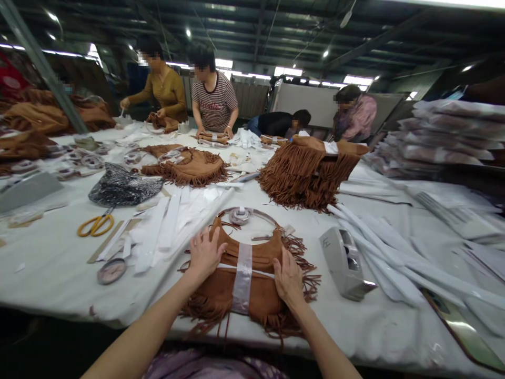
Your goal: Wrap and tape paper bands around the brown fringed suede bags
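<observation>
A brown fringed handbag (224, 287) lies in front of me at the table's near edge. A clear strip of plastic wrap (242, 281) runs down its middle, and a white edge shows across it. My left hand (207, 255) rests on the bag's upper left side, open, fingers spread. On the right side lies my right hand (289, 273), also open, with its fingers flat on the brown material near the fringe. Behind the bag its strap curves round a small wrapped coil (240, 215). To the right stands a grey tape dispenser (342, 263).
A pile of fringed bags (307, 173) stands beyond, another fringed bag (189, 166) to its left. Yellow-handled scissors (97, 225), a tape roll (112, 271) and paper strips lie left. White strips (390, 263) and a phone (461, 326) lie right. Several co-workers stand across the table.
</observation>
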Motion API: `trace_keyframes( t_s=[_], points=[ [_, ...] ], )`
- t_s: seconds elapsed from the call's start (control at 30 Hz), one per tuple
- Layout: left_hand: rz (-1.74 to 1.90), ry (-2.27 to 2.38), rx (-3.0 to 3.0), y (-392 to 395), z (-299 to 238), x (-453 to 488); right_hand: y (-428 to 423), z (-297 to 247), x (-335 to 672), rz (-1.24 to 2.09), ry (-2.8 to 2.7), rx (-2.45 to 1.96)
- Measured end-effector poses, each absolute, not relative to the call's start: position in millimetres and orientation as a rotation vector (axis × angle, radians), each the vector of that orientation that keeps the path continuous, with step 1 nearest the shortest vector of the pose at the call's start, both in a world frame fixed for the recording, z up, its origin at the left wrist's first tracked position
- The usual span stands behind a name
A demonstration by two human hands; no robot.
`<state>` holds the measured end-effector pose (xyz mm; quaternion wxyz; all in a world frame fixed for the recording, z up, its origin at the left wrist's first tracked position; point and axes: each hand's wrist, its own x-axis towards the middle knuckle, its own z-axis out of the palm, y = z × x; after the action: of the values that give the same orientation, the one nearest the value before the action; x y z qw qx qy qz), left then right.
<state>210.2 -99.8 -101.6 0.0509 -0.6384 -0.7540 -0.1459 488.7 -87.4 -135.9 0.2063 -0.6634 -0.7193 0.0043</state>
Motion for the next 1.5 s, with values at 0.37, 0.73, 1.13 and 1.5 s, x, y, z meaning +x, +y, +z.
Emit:
trace_keyframes(
  t_s=[0.37,0.73,1.13,1.5],
  points=[
    [-0.88,-2.293,-2.059,-101,-154,182,-81,-147,494,0.075,-1.983,-1.682],
    [-1.323,-2.495,-1.829,-97,-173,177,-74,-147,490,0.141,-1.909,-1.642],
    [-1.301,-2.356,-1.788,-136,-163,167,-79,-146,492,0.109,-1.862,-1.627],
    [-0.84,-2.556,-1.881,-145,-168,176,-80,-144,491,0.128,-1.841,-1.637]
  ],
)
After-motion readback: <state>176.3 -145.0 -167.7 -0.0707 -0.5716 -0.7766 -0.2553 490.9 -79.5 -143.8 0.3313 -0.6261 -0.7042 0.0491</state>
